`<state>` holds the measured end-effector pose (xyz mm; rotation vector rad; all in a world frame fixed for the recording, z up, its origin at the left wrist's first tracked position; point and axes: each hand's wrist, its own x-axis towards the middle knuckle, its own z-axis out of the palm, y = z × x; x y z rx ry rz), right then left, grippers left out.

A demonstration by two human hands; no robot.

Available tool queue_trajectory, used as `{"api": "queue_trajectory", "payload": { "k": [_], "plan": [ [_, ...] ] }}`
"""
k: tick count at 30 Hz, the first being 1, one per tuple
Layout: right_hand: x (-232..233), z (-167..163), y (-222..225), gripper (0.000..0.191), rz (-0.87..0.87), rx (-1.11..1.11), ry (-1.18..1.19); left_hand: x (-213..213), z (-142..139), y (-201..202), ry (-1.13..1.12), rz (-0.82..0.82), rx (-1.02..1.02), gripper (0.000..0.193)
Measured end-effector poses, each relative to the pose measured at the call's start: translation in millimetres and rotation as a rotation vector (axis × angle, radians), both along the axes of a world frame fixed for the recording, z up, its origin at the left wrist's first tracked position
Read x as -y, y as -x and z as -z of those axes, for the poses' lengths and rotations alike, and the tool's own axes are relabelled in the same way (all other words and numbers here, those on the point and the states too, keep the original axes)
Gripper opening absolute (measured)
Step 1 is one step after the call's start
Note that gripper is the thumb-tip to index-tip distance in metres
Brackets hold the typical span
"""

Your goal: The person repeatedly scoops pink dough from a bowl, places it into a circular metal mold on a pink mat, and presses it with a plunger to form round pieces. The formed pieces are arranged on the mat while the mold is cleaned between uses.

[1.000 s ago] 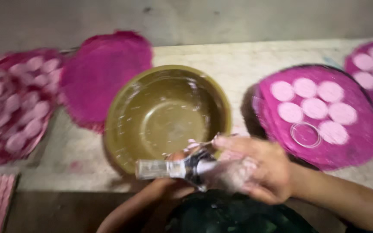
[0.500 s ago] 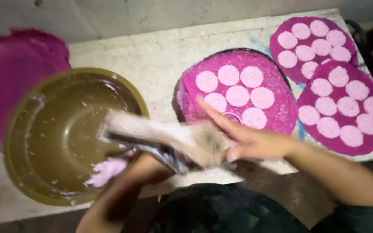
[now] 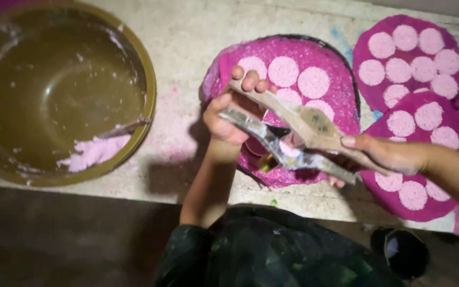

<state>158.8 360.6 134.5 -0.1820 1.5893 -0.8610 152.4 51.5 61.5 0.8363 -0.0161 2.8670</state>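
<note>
At frame centre, left hand (image 3: 233,114) and right hand (image 3: 386,155) both grip a hinged press (image 3: 293,139) above the magenta mat (image 3: 341,106), apparently mid-pressing a pale disc, so squeezing steadily seems needed next

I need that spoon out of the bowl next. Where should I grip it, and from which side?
Probably the bare handle end, where it rests against the bowl's right rim. The spoon lies tilted, its scoop end buried in the pink paste at the bottom, so the handle is the only clean, raised part. Come from the right, over the rim; both hands are already on that side.
</note>
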Motion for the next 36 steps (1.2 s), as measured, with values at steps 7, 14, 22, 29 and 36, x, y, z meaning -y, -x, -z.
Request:
{"api": "queue_trajectory", "payload": {
  "k": [7,14,22,29,36],
  "plan": [
    [25.7,-4.1,27.5,0.088,-0.105,-0.196,-0.288,2.9,51.7,16.6,-0.079,-0.118,0.306,0.037],
    [76.5,-7.8,24.4,0.095,-0.138,-0.313,-0.383,20.1,72.4,29.1,-0.250,-0.172,0.106,0.022],
    [85.6,-3.6,14.2,0.097,-0.141,-0.272,-0.382,18.8,89.9,21.8,-0.216,-0.240,0.169,0.021],
    [74.9,-12.9,19.0,0.084,-0.054,-0.434,-0.495,-13.0,91.9,38.8,-0.288,-0.180,0.190,0.022],
    [81.9,5.6,14.5,0.070,-0.004,-0.619,-0.353,12.3,76.4,56.7,-0.213,-0.143,0.069,0.028]
  ]
}}
